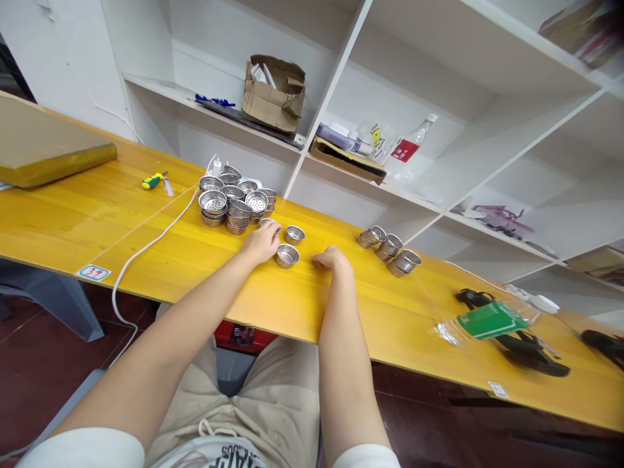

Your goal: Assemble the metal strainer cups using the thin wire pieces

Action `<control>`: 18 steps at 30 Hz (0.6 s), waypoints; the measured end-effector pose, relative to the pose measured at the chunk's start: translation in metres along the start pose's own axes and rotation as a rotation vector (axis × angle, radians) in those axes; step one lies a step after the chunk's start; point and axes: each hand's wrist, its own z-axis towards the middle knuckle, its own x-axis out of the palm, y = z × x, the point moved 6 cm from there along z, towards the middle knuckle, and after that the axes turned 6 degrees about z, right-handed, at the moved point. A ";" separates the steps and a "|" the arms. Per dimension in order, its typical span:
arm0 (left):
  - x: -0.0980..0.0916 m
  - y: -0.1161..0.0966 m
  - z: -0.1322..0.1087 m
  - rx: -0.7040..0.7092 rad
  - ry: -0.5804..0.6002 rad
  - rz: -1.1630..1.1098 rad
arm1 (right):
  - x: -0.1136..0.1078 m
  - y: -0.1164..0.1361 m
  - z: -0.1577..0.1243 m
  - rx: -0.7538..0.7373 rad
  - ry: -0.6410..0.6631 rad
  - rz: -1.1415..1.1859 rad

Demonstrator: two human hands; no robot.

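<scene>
My left hand [262, 242] rests on the yellow table [146, 221], its fingers curled over a small perforated metal cup [270, 223] at the edge of a pile of several such cups [234, 198]. Two loose cups [286, 255] [295, 234] lie just right of that hand. My right hand [332, 259] sits on the table as a loose fist, and what it holds, if anything, is hidden. Three stacks of nested cups [390, 249] lie on their sides further right.
A white cable [146, 250] crosses the table. A yellow-green screwdriver [155, 181] and a brown box [43, 146] are at the left. A plastic bottle with a green label [492, 320] and black straps [531, 354] lie at the right. White shelves [341, 130] hold a cardboard box [273, 94].
</scene>
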 end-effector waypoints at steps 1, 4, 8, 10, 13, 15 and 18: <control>0.001 0.004 0.001 -0.033 0.009 0.028 | 0.001 0.002 -0.002 0.009 0.009 -0.006; 0.007 0.014 0.002 -0.098 0.071 0.135 | 0.000 0.009 -0.010 0.033 0.020 -0.029; 0.012 0.018 0.001 -0.121 0.133 0.239 | -0.004 0.020 -0.022 0.027 -0.014 -0.088; 0.012 0.018 0.001 -0.119 0.139 0.248 | -0.005 0.024 -0.025 0.033 -0.017 -0.103; 0.013 0.019 0.002 -0.116 0.139 0.255 | -0.004 0.028 -0.027 0.045 -0.032 -0.120; 0.013 0.020 0.002 -0.102 0.130 0.264 | -0.003 0.031 -0.027 0.047 -0.051 -0.133; 0.012 0.020 0.003 -0.078 0.098 0.278 | 0.000 0.034 -0.026 0.032 -0.049 -0.135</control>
